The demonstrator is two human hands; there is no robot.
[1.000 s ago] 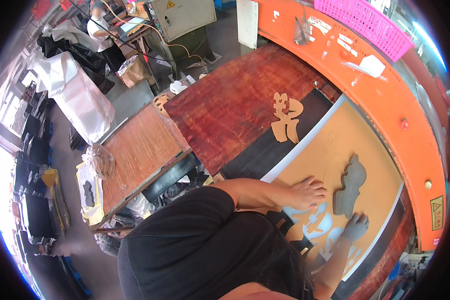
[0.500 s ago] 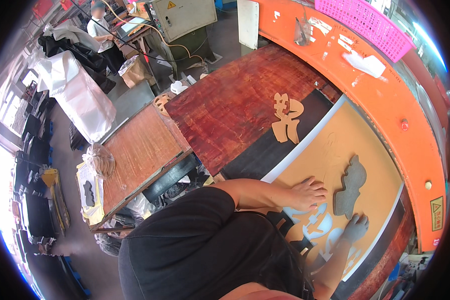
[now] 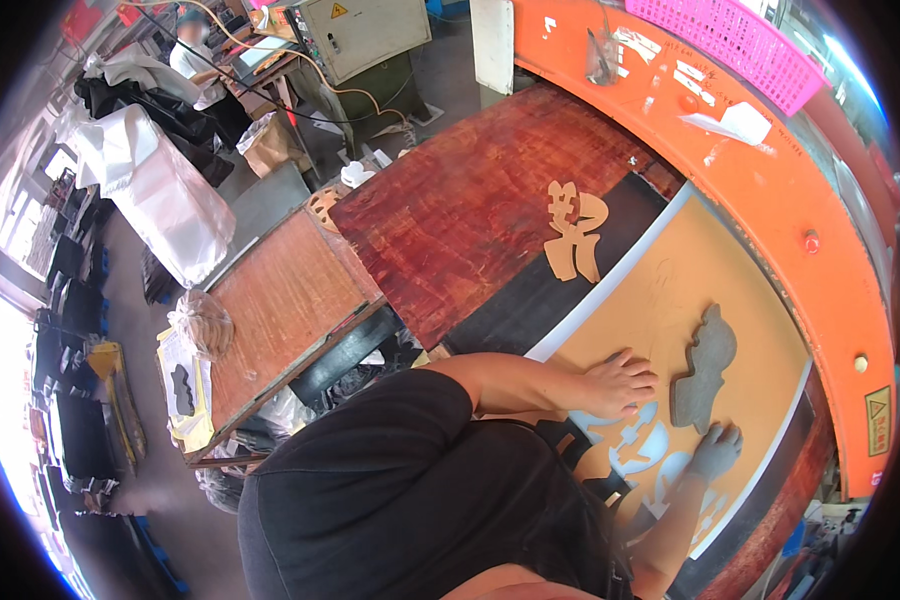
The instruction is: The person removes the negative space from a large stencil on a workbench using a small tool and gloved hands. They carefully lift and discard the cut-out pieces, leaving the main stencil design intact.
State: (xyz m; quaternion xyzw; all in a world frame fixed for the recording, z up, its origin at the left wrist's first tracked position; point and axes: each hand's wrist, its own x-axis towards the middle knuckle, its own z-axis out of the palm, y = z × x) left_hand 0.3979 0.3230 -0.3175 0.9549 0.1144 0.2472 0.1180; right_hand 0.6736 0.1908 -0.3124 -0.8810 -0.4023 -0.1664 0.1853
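My left hand [image 3: 622, 384] lies on a tan sheet [image 3: 660, 285], fingers spread and nothing in them. Farther right, my right hand [image 3: 715, 452], in a grey glove, rests on the same sheet with its fingers stretched out, close to the lower end of a dark grey block with a wavy outline [image 3: 703, 370]. This flat block sits on the sheet between and beyond my hands. Along the sheet's near part, pale cut-out shapes [image 3: 642, 450] show, partly hidden by my arms. Several loose tan cut pieces [image 3: 576, 235] lie left of the sheet on a black strip [image 3: 520, 300].
An orange machine beam [image 3: 770, 190] curves along the far right side, with a pink basket [image 3: 735, 45] on it. A reddish board [image 3: 490, 200] extends left, beside a wooden table [image 3: 280, 300] holding a bagged bundle [image 3: 202, 325]. A person [image 3: 198, 70] stands far left.
The whole view has shifted very slightly. Both hands and the grey block keep practically the same places on the sheet.
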